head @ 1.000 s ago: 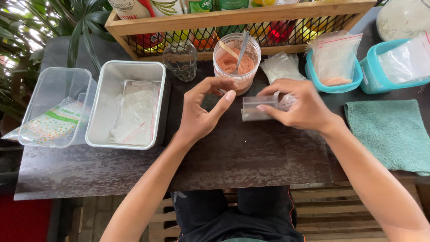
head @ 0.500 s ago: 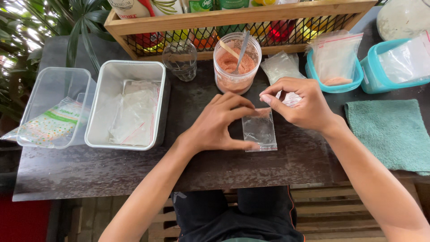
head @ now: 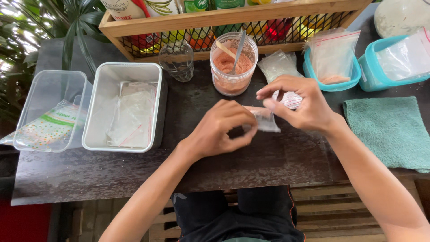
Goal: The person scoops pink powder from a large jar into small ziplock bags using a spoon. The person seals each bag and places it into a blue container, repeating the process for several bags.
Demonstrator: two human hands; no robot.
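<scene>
Clear plastic pouch [head: 265, 120], small, thin and limp, held above the desk [head: 134, 175] at six o'clock from the powder jar [head: 233, 67]; left hand [head: 221, 130] and right hand [head: 298, 104] both pinch it. Likely light and slippery; best gripped at its edges.

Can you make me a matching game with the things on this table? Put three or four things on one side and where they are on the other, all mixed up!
Things:
1. small clear bag
2. spoon
3. green cloth
4. white tray

Places:
A. standing in the jar of orange powder
B. between the left hand and right hand
C. holds flat clear bags
D. at the table's right edge

Pairs: 1-B, 2-A, 3-D, 4-C
</scene>
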